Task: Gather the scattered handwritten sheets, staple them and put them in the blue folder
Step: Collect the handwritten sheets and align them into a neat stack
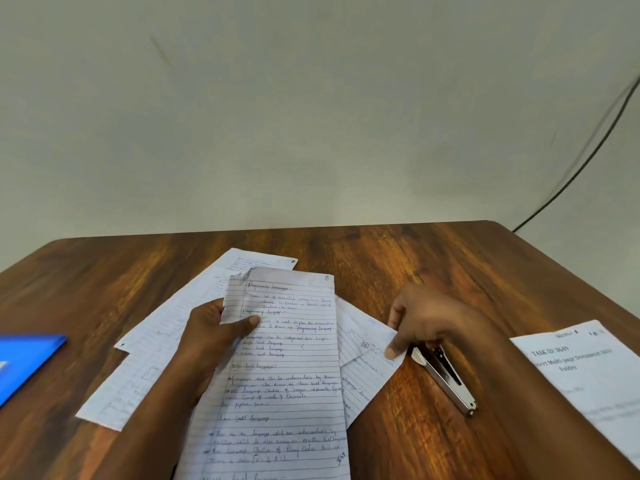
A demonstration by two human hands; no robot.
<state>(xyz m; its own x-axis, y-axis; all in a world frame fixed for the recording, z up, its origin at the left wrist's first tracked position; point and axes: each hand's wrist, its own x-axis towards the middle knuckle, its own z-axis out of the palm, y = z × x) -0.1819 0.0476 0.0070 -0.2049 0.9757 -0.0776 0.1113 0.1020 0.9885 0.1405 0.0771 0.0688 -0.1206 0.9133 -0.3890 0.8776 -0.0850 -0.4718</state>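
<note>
My left hand [214,336] pinches the left edge of a lined handwritten sheet [291,375] and holds it lifted over the wooden table [433,258]. Under and left of it lie more handwritten sheets [138,368], fanned out. My right hand [426,323] pinches the corner of another handwritten sheet [363,362] lying to the right of the held one. A silver stapler [446,375] lies just right of that hand, partly hidden by it. The blue folder [24,362] sits at the table's left edge.
A printed task sheet [588,379] lies at the right, partly under my right forearm. A dark cable [588,157] runs down the pale wall behind the table's far right corner.
</note>
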